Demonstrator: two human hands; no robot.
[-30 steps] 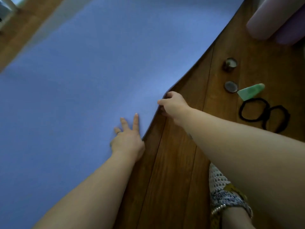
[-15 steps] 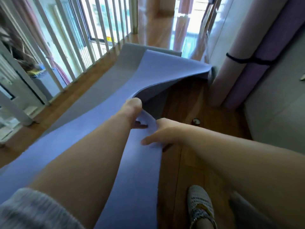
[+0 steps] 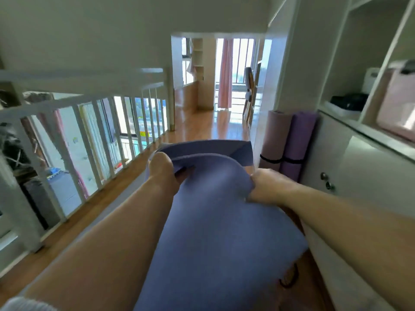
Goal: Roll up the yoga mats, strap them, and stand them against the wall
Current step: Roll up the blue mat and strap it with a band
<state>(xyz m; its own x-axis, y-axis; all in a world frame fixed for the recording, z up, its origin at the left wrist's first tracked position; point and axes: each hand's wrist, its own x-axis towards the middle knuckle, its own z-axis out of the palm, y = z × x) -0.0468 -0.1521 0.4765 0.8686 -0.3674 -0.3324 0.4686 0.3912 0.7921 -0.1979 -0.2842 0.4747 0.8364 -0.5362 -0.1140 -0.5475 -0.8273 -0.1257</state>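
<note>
Head view: left hand (image 3: pixel 162 170) and right hand (image 3: pixel 265 187) both grip lifted blue mat (image 3: pixel 213 221).

Daylight pours through the far windows (image 3: pixel 238 63) and past the railing (image 3: pixel 95 140) on the left, and the wood floor (image 3: pixel 213 125) glares beneath them. Motion blur smears everything nearby, and straight lines bow toward the edges of the view.
</note>
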